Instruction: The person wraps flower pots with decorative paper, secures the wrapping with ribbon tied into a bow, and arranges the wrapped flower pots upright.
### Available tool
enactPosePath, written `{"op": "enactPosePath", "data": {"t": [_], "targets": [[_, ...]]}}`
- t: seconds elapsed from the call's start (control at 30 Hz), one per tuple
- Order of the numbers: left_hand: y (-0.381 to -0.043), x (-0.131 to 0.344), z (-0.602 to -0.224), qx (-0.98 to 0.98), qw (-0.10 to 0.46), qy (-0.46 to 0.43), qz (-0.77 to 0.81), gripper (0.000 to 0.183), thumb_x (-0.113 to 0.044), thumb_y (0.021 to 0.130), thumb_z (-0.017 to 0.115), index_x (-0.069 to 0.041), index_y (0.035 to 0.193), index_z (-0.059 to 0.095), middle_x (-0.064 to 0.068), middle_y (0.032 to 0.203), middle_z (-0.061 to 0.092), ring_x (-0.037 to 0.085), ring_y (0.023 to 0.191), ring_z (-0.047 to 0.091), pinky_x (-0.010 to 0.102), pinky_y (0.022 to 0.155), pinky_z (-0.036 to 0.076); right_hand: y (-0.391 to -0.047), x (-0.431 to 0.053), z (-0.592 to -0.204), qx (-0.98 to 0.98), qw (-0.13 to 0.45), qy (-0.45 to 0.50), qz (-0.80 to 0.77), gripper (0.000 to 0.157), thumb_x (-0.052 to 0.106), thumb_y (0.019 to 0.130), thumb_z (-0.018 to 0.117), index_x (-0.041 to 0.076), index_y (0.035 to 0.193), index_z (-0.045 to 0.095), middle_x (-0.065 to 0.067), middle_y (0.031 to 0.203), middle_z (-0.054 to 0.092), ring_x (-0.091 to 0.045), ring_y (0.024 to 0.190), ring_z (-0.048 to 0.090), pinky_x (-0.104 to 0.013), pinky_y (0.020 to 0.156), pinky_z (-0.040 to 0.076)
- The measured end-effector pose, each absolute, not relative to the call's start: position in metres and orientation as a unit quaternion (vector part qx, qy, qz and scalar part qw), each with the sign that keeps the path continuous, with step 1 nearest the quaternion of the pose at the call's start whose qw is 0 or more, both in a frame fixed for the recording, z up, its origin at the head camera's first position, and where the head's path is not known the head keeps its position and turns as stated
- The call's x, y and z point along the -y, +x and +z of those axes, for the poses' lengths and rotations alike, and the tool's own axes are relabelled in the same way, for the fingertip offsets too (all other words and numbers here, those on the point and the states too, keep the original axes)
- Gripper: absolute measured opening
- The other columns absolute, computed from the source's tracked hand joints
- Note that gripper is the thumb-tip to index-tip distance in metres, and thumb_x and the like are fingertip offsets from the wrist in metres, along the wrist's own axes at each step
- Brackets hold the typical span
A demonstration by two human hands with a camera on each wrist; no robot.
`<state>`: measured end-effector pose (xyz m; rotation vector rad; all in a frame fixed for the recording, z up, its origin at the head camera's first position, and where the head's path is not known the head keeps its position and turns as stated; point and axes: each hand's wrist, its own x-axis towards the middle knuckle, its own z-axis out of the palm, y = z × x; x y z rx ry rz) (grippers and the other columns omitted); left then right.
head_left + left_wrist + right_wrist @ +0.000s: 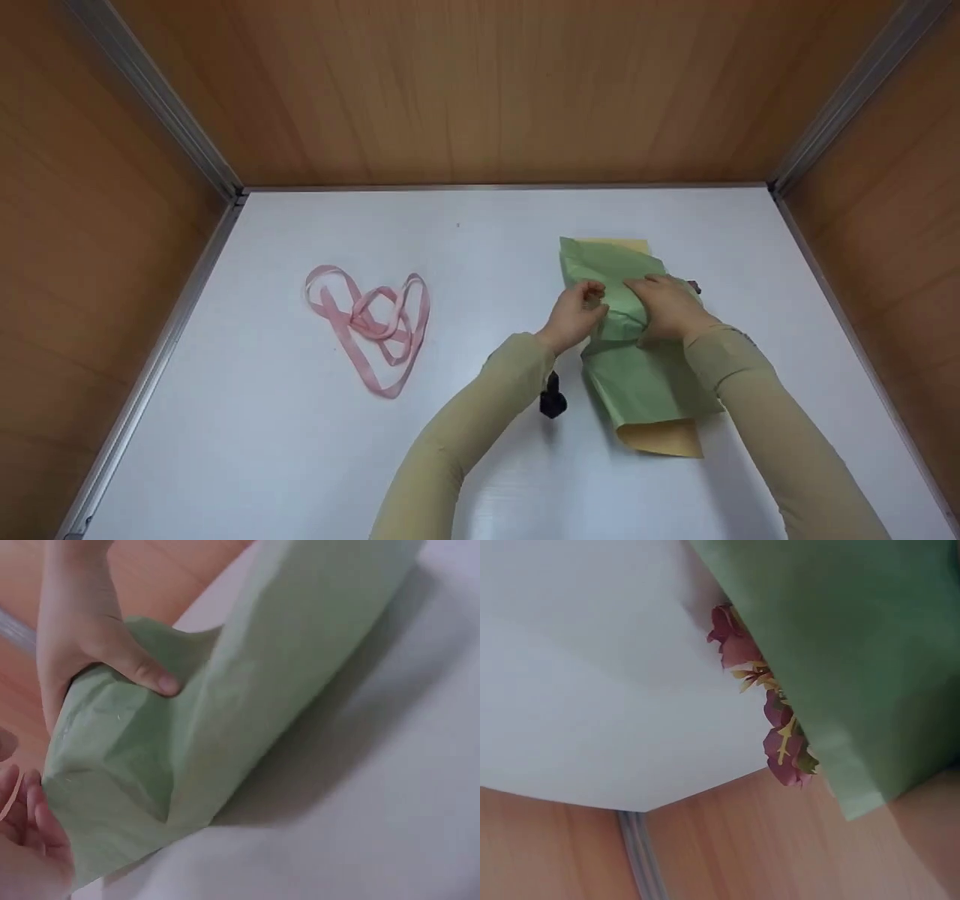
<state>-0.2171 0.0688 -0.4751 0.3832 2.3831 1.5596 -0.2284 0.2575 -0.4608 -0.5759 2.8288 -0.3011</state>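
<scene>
Green wrapping paper (pixel 645 382) with a yellow-brown underside is folded over a bunch of flowers on the right of the white table. Dusky red flowers (pixel 784 742) with yellow bits stick out past the paper's edge in the right wrist view; most of the bunch is hidden. My right hand (pixel 671 307) grips the wrapped bundle, its thumb pressing into the paper's creases. At the paper's left edge, my left hand (pixel 574 315) pinches the paper with curled fingers (pixel 49 821).
A loosely looped pink ribbon (pixel 349 322) lies on the left part of the white table (pixel 247 450). Wooden panels (pixel 487 90) with metal edging stand along the back and both sides. Below the left wrist is a small black object (pixel 553 403).
</scene>
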Motion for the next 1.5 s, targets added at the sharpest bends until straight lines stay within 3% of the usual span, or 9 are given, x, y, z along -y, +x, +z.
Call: {"op": "enactPosePath", "data": {"t": [0.17, 0.53, 0.73, 0.8, 0.93, 1.07, 1.3, 1.5], "targets": [[-0.222, -0.071, -0.476, -0.927, 0.068, 0.214, 0.299, 0.052, -0.028, 0.091, 0.063, -0.005, 0.136, 0.048, 0.008, 0.140, 0.047, 0.021, 0.131, 0.040, 0.034, 0.108, 0.034, -0.228, -0.258, -0.465, -0.966, 0.105, -0.212, -0.101, 0.097, 0.018, 0.060, 0.090, -0.007, 0.138, 0.039, -0.026, 0.138, 0.046, -0.047, 0.132, 0.033, -0.059, 0.111, 0.020], [-0.229, -0.080, -0.465, -0.948, 0.096, 0.263, 0.154, 0.070, -0.038, 0.083, 0.072, -0.009, 0.140, 0.044, 0.004, 0.139, 0.051, 0.019, 0.128, 0.047, 0.027, 0.107, 0.035, -0.223, -0.259, -0.473, -0.972, 0.070, -0.203, -0.098, 0.098, 0.019, 0.059, 0.089, -0.008, 0.137, 0.038, -0.028, 0.137, 0.046, -0.046, 0.131, 0.035, -0.059, 0.110, 0.021], [-0.228, -0.081, -0.463, -0.949, 0.104, 0.268, 0.130, 0.075, -0.039, 0.079, 0.075, -0.010, 0.141, 0.043, 0.004, 0.141, 0.048, 0.021, 0.130, 0.044, 0.027, 0.108, 0.035, -0.216, -0.260, -0.465, -0.968, 0.091, -0.194, -0.133, 0.102, 0.017, 0.063, 0.087, -0.009, 0.143, 0.028, -0.029, 0.144, 0.036, -0.049, 0.135, 0.024, -0.061, 0.111, 0.014], [-0.228, -0.080, -0.464, -0.948, 0.105, 0.269, 0.135, 0.076, -0.039, 0.079, 0.076, -0.011, 0.142, 0.043, 0.004, 0.143, 0.047, 0.020, 0.132, 0.042, 0.027, 0.109, 0.034, -0.214, -0.261, -0.455, -0.965, 0.098, -0.172, -0.172, 0.096, 0.019, 0.070, 0.083, -0.009, 0.143, 0.028, -0.030, 0.146, 0.033, -0.049, 0.136, 0.022, -0.062, 0.111, 0.015], [-0.228, -0.080, -0.465, -0.947, 0.105, 0.272, 0.133, 0.078, -0.040, 0.078, 0.076, -0.011, 0.143, 0.042, 0.003, 0.144, 0.046, 0.020, 0.132, 0.041, 0.028, 0.109, 0.033, -0.211, -0.259, -0.429, -0.939, 0.108, -0.086, -0.314, 0.068, 0.025, 0.088, 0.066, -0.005, 0.141, 0.036, -0.027, 0.145, 0.036, -0.046, 0.135, 0.027, -0.059, 0.109, 0.023], [-0.228, -0.079, -0.465, -0.948, 0.105, 0.270, 0.134, 0.079, -0.041, 0.078, 0.076, -0.011, 0.143, 0.041, 0.002, 0.144, 0.046, 0.019, 0.132, 0.041, 0.028, 0.109, 0.034, -0.204, -0.254, -0.410, -0.870, 0.166, -0.003, -0.465, 0.057, 0.031, 0.097, 0.052, -0.003, 0.140, 0.038, -0.025, 0.144, 0.039, -0.040, 0.134, 0.035, -0.050, 0.110, 0.030], [-0.227, -0.080, -0.463, -0.949, 0.099, 0.271, 0.127, 0.078, -0.041, 0.078, 0.075, -0.012, 0.143, 0.042, 0.002, 0.144, 0.045, 0.018, 0.132, 0.041, 0.027, 0.109, 0.033, -0.191, -0.259, -0.413, -0.745, 0.371, 0.056, -0.551, 0.073, 0.045, 0.100, 0.037, -0.014, 0.142, 0.024, -0.032, 0.145, 0.033, -0.037, 0.135, 0.036, -0.043, 0.106, 0.038], [-0.228, -0.079, -0.465, -0.947, 0.106, 0.269, 0.137, 0.077, -0.040, 0.080, 0.074, -0.014, 0.144, 0.040, 0.003, 0.146, 0.044, 0.019, 0.133, 0.040, 0.030, 0.109, 0.035, -0.180, -0.259, -0.430, -0.646, 0.408, 0.141, -0.630, 0.084, 0.050, 0.099, 0.026, -0.021, 0.141, 0.008, -0.038, 0.146, 0.019, -0.038, 0.131, 0.038, -0.032, 0.100, 0.045]]}}
